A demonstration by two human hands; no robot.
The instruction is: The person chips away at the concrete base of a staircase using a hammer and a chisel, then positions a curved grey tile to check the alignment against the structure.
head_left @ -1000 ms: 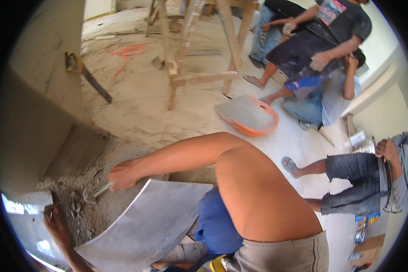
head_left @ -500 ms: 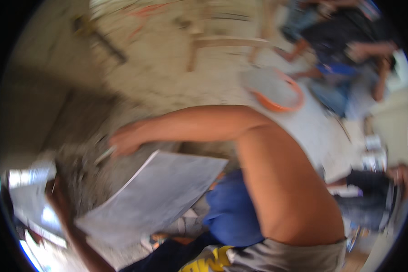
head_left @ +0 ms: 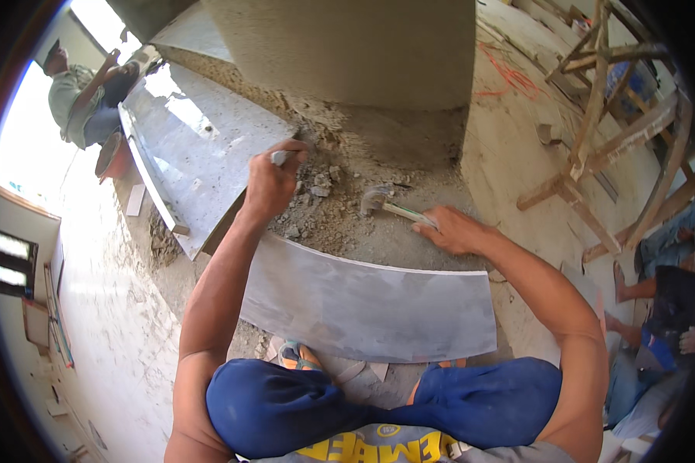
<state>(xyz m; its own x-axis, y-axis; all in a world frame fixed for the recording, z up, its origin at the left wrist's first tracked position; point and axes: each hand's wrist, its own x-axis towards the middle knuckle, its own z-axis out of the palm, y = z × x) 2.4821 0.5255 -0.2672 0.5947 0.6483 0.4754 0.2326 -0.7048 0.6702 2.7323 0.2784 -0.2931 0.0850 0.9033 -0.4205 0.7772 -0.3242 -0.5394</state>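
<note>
My right hand [head_left: 454,230] is closed round the handle of a hammer [head_left: 374,199], whose head rests low over the gritty mortar bed. My left hand [head_left: 270,185] is closed on a short grey rod [head_left: 279,157], with its blunt end showing. The fingers hide the rest of that rod, beside the corner of a pale stone slab [head_left: 216,119]. Broken mortar lumps [head_left: 320,181] lie between my hands. A curved grey slab [head_left: 371,309] stands between my knees and the rubble.
A plastered pillar [head_left: 355,62] rises ahead. Wooden trestles [head_left: 594,147] stand at the right, near another person's legs [head_left: 633,293]. At the far left a person [head_left: 85,96] sits by an orange bucket [head_left: 114,156]. A pale strip [head_left: 150,170] lies along the slab's edge.
My view has swung left, bringing the pillar to the middle. My right arm no longer reaches across in front of me; both hands are now spread over the rubble.
</note>
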